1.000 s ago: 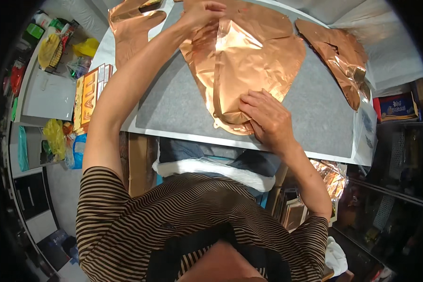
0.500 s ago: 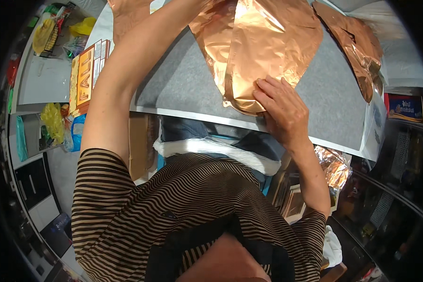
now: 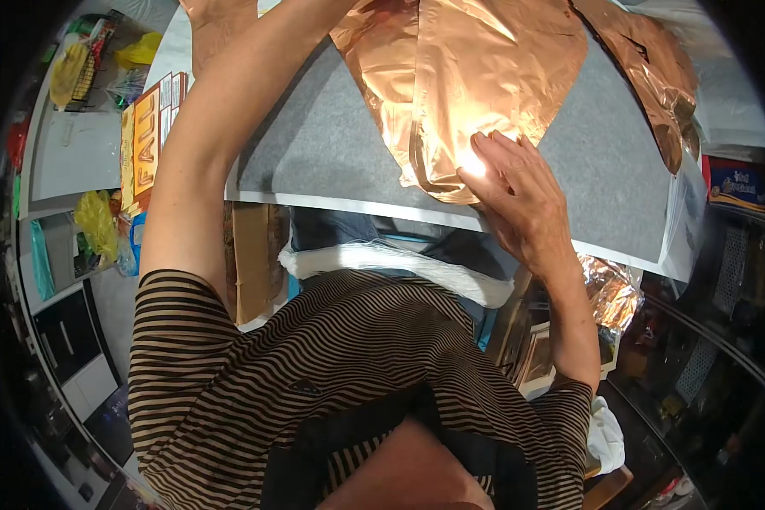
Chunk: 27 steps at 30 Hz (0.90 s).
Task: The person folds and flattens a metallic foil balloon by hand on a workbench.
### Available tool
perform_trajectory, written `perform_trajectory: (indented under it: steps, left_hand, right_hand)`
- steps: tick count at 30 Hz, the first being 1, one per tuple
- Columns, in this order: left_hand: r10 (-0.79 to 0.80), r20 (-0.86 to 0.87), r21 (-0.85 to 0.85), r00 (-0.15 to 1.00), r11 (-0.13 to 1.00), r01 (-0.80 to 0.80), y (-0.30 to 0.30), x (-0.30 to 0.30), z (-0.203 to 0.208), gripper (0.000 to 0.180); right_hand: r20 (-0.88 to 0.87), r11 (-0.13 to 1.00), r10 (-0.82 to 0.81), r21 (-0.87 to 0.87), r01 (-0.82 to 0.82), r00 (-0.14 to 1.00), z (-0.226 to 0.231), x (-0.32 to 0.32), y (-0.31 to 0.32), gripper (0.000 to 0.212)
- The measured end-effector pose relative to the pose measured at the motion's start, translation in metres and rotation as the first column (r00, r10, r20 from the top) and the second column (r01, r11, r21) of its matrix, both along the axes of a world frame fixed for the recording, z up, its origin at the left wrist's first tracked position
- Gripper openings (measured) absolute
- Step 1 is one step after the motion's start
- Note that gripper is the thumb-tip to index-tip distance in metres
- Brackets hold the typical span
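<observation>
A large sheet of copper-coloured foil [image 3: 450,76] lies over grey sheet material [image 3: 314,161], with folded layers along its left side and near edge. My right hand [image 3: 527,191] rests on the foil's near right edge, fingers extended over it and thumb toward the left. A bright glare shows beside the fingertips. My left forearm [image 3: 221,119] reaches up across the left side, and its hand is beyond the top edge of the picture. More copper foil [image 3: 654,85] lies at the far right, with a small dark tear in it.
A yellow and orange box [image 3: 146,144] stands left of the grey sheet. Crumpled foil [image 3: 608,289] sits below the sheet's near right edge, beside framed items [image 3: 537,357]. Plastic bags [image 3: 96,225] are at the left, and a blue package [image 3: 739,183] is on the right.
My right hand has shifted slightly, its fingers and thumb now set differently on the foil edge. A strong glare has appeared beside the fingertips. The view has shifted a little.
</observation>
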<state>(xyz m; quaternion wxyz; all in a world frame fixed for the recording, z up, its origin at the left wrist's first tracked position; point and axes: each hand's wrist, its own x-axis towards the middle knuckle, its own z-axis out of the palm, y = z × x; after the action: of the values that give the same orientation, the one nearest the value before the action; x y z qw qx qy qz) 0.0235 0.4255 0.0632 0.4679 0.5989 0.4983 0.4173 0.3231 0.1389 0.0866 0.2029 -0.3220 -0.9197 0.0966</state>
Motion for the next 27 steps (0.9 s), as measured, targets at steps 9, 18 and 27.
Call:
perform_trajectory:
  steps: [9, 18, 27]
  left_hand:
    - [0.034, -0.025, -0.076, 0.999, 0.996, -0.036, -0.012, 0.014, 0.026, 0.035]
    - [0.058, -0.060, 0.073, 0.997, 0.996, -0.053, 0.043, -0.043, -0.016, 0.020]
    - [0.074, -0.249, 0.009, 0.966, 0.997, -0.074, 0.020, 0.005, 0.003, 0.017]
  right_hand:
    - [-0.001, 1.000, 0.007, -0.022, -0.007, 1.000, 0.006, 0.003, -0.004, 0.062]
    - [-0.061, 0.996, 0.083, 0.021, -0.082, 0.995, 0.004, -0.011, -0.006, 0.058]
    - [-0.055, 1.000, -0.005, -0.006, 0.005, 0.998, -0.006, 0.001, -0.004, 0.058]
